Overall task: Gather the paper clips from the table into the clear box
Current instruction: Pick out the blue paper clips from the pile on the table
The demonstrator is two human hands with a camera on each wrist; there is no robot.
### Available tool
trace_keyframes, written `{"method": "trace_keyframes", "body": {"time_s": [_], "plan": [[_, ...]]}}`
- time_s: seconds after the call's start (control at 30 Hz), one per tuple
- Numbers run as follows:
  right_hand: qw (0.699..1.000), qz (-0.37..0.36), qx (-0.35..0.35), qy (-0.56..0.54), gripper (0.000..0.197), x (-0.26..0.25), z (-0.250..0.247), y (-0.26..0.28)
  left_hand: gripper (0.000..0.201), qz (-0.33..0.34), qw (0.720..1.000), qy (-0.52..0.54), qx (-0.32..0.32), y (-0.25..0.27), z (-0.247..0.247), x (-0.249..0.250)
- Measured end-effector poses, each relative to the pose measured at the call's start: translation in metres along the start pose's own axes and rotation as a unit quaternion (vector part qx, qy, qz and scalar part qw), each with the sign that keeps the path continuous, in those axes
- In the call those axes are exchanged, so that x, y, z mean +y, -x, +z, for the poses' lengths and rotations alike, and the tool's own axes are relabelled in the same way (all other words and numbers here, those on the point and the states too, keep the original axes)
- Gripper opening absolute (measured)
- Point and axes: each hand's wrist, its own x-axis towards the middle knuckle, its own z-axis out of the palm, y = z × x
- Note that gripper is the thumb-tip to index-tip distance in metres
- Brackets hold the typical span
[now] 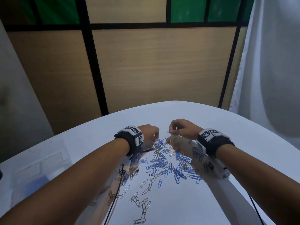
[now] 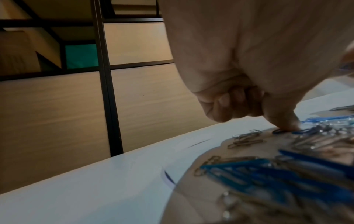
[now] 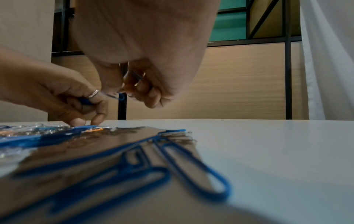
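Observation:
Several blue and silver paper clips [image 1: 165, 161] lie scattered in a pile on the glossy white table [image 1: 219, 124]. My left hand [image 1: 156, 137] is at the pile's far left end, fingers curled. Its fingertips [image 3: 78, 122] touch clips on the table, and a blue clip [image 3: 86, 101] is tucked in its fingers. One left fingertip [image 2: 285, 124] presses a blue clip [image 2: 277, 131]. My right hand [image 1: 170, 131] hovers just above the pile's far end. It pinches a blue clip [image 3: 120, 95] and holds more in its curled fingers [image 3: 138, 86]. The clear box [image 1: 40, 164] stands at the left.
A wood-panelled partition with black frames [image 1: 146, 62] rises behind the table's far edge. A white curtain [image 1: 272, 62] hangs at the right. Black cables [image 1: 116, 192] run from both wrist bands along the forearms. Loose silver clips [image 1: 139, 202] lie nearer the front.

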Motion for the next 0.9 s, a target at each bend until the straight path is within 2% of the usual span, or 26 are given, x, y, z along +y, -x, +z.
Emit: {"method": "trace_keyframes", "body": {"time_s": [0.17,0.27,0.33,0.4,0.5,0.63,0.73,0.9], "plan": [[0.999,0.023,0.039,-0.026,0.005,0.0,-0.001,0.002,0.025,-0.011,0.999,-0.009,-0.033,-0.002,0.005,0.003],[0.998,0.031,0.033,-0.031,0.028,-0.002,-0.002,0.003,0.02,-0.022,1.0,0.008,-0.012,-0.001,0.006,0.002],[0.998,0.039,0.023,-0.042,0.042,-0.005,-0.003,0.003,0.023,-0.012,0.999,0.035,-0.005,0.001,0.002,0.001],[0.995,0.057,0.033,-0.08,0.037,-0.006,-0.004,0.006,0.026,0.001,1.0,0.023,-0.001,0.003,-0.004,-0.001],[0.988,0.084,0.079,-0.104,0.031,-0.009,-0.01,0.013,0.019,0.018,1.0,0.007,-0.022,0.004,-0.017,0.001],[0.989,0.1,0.103,-0.019,0.042,-0.004,-0.025,0.023,0.029,0.002,0.997,0.058,-0.042,0.003,-0.026,0.003],[0.989,0.113,0.075,0.054,0.047,0.011,-0.032,0.031,0.026,-0.006,0.998,0.045,-0.038,-0.003,-0.024,-0.002],[0.98,0.126,0.008,0.153,0.029,0.027,-0.031,0.043,0.03,-0.001,0.998,0.045,-0.035,-0.005,-0.019,0.004]]}}
